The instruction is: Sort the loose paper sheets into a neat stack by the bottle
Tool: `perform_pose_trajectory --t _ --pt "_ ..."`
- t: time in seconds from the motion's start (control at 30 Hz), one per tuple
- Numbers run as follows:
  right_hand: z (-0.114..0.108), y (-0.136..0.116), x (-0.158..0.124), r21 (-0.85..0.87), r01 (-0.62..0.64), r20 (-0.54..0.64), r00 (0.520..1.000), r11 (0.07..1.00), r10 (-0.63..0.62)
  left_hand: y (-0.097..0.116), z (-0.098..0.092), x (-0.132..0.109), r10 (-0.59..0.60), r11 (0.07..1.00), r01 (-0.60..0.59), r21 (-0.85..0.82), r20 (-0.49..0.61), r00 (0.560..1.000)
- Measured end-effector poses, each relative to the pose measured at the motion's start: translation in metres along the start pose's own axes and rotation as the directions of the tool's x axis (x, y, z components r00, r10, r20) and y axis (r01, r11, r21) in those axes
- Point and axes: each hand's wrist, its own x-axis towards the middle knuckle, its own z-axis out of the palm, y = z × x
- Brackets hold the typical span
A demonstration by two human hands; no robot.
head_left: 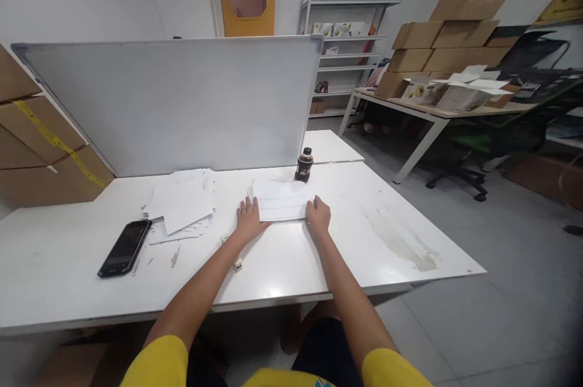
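Note:
A folded white sheet of paper (pixel 280 202) lies flat on the white table (pixel 319 265) in front of me. My left hand (pixel 248 221) rests on its left edge, fingers stretched forward and flat. My right hand (pixel 318 215) presses its right edge, fingers curled down onto the paper. Both hands touch the sheet without lifting it.
A loose pile of white papers (pixel 182 202) lies to the left, a black phone (pixel 125 247) beside it. A small dark bottle (pixel 304 165) stands just behind the sheet. A whiteboard (pixel 173 101) stands upright at the table's back. Cardboard boxes (pixel 437 47) sit on another table at right.

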Motion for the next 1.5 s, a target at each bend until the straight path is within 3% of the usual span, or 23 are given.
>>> perform_pose_trajectory --t 0.07,0.13,0.27,0.4,0.53,0.63,0.73,0.87,0.93,1.1,1.23,1.5 --pt "0.0 0.002 0.0 -0.085 -0.05 0.011 0.999 0.995 0.051 0.001 0.001 0.003 -0.081 0.997 0.081 0.01 0.018 0.997" --pt "0.0 0.002 0.001 -0.103 -0.075 0.025 0.997 0.992 0.078 0.002 -0.001 0.002 -0.049 0.999 0.049 0.013 -0.02 0.999" --pt "-0.001 0.004 0.002 0.024 -0.106 0.035 0.994 0.994 0.105 0.003 -0.005 -0.001 0.022 0.994 -0.016 0.104 -0.063 0.998" --pt "-0.003 0.009 0.001 0.066 -0.115 0.019 0.993 0.991 0.114 0.005 -0.006 -0.003 0.051 0.983 -0.048 0.174 -0.011 0.999" --pt "-0.004 0.011 -0.001 0.079 -0.119 -0.004 0.993 0.99 0.12 -0.002 -0.02 -0.006 0.063 0.991 -0.073 0.112 0.091 0.994" --pt "-0.005 0.01 -0.002 0.087 -0.127 -0.022 0.991 0.988 0.129 -0.026 -0.038 -0.009 0.049 0.994 -0.059 0.09 0.112 0.993" --pt "-0.007 0.01 -0.004 0.095 -0.141 -0.034 0.989 0.985 0.145 -0.066 -0.051 -0.019 -0.027 0.989 0.023 0.147 0.023 0.999" --pt "-0.011 0.012 -0.008 0.121 -0.147 -0.045 0.987 0.982 0.154 -0.122 -0.047 -0.046 -0.222 0.919 0.263 0.295 -0.167 0.961" --pt "-0.012 0.013 -0.01 0.146 -0.149 -0.046 0.986 0.978 0.158 -0.138 -0.04 -0.058 -0.234 0.906 0.294 0.306 -0.217 0.948" --pt "-0.014 0.014 -0.015 0.213 -0.158 -0.023 0.986 0.964 0.166 -0.141 -0.031 -0.066 -0.194 0.924 0.245 0.292 -0.194 0.962" --pt "-0.02 0.015 -0.029 0.271 -0.168 -0.019 0.984 0.948 0.18 -0.141 -0.038 -0.062 -0.196 0.926 0.252 0.282 -0.214 0.957" --pt "-0.03 0.02 -0.054 0.426 -0.177 -0.006 0.98 0.887 0.198 -0.183 -0.065 -0.047 -0.219 0.918 0.285 0.277 -0.245 0.944"
